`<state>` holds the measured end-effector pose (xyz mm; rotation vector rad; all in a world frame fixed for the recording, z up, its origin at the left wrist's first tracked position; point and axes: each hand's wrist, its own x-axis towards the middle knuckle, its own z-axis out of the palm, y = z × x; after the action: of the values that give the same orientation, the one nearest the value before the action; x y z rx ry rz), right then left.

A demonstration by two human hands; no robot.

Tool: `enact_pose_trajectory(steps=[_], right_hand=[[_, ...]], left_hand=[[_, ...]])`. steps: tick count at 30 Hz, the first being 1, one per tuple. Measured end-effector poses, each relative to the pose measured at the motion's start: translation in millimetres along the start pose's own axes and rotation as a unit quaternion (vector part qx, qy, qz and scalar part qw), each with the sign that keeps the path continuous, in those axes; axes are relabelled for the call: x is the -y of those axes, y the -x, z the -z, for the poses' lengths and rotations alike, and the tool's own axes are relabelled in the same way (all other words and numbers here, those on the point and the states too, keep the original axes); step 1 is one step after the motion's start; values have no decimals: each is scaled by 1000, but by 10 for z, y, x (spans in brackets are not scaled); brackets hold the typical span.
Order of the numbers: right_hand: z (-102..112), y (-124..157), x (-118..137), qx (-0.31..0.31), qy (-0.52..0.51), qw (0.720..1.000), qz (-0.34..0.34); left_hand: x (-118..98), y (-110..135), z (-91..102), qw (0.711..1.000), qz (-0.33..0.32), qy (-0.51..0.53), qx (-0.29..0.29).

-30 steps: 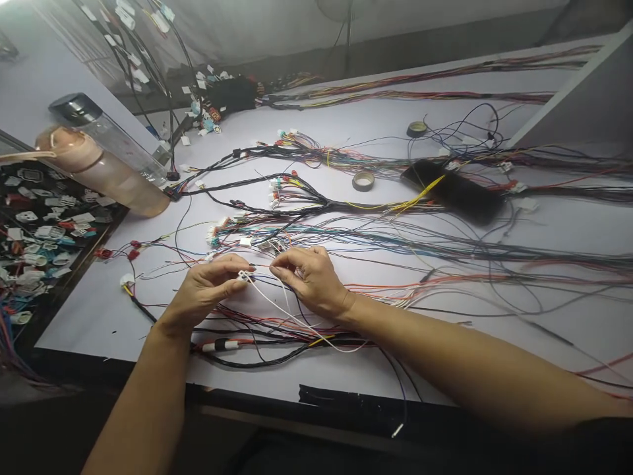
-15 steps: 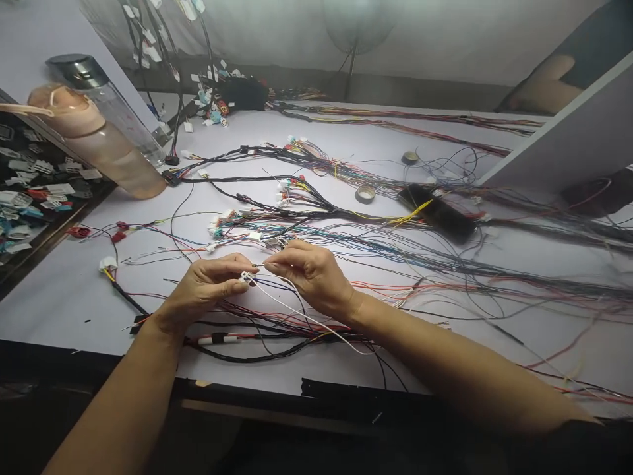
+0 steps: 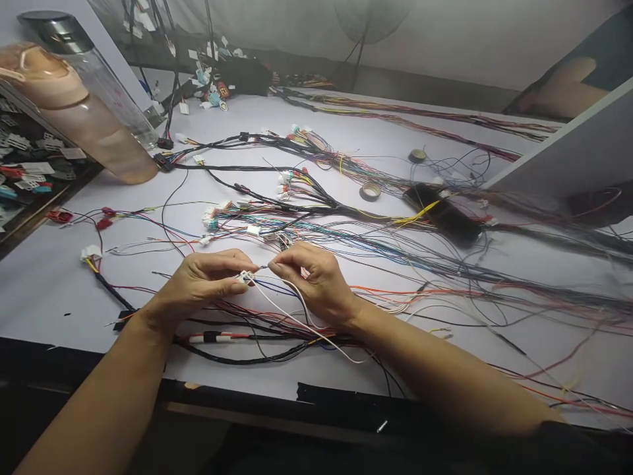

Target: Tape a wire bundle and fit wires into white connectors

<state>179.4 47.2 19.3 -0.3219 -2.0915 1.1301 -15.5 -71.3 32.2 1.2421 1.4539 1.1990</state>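
My left hand (image 3: pixel 210 277) is closed around a small white connector housing (image 3: pixel 244 277), pinched between thumb and fingers. A white wire (image 3: pixel 301 318) runs out of that housing and loops to the right over the table. Close beside it, my right hand (image 3: pixel 314 277) pinches the end of a thin wire (image 3: pixel 264 267) between thumb and forefinger. The wire's tip points at the left fingertips; whether it touches the housing I cannot make out. Under both hands lies a wire harness (image 3: pixel 277 336) with black, red and blue strands.
More harnesses (image 3: pixel 326 208) with white and teal connectors spread over the white table. A black phone (image 3: pixel 442 214) and a tape roll (image 3: pixel 370 191) lie to the right. Two bottles (image 3: pixel 106 135) stand at left beside a bin of connectors (image 3: pixel 34 158). A person's arm (image 3: pixel 558 86) shows behind a partition.
The view has shifted slightly, so the bottles and left-hand objects sit farther left. Both hands keep their pinch, and the right fingertips are a little farther from the left ones.
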Motion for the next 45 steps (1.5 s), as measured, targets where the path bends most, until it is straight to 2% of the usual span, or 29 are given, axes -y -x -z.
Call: enact_pose_trajectory(steps=[4, 11, 19, 31, 41, 45], right_hand=[[-11, 7, 2, 1, 22, 1000, 16], [-16, 22, 12, 22, 54, 998, 3], [-11, 20, 9, 38, 77, 996, -5], [-21, 23, 16, 40, 66, 997, 4], [12, 14, 88, 46, 110, 992, 48], [11, 24, 93, 47, 115, 991, 43]], left_hand=[[17, 4, 8, 1000, 1, -11, -8], [48, 9, 27, 1000, -20, 1, 11], [33, -1, 19, 1000, -12, 9, 9], [52, -10, 2, 998, -33, 38, -27], [70, -3, 5, 997, -12, 57, -43], [43, -8, -7, 998, -5, 41, -45]])
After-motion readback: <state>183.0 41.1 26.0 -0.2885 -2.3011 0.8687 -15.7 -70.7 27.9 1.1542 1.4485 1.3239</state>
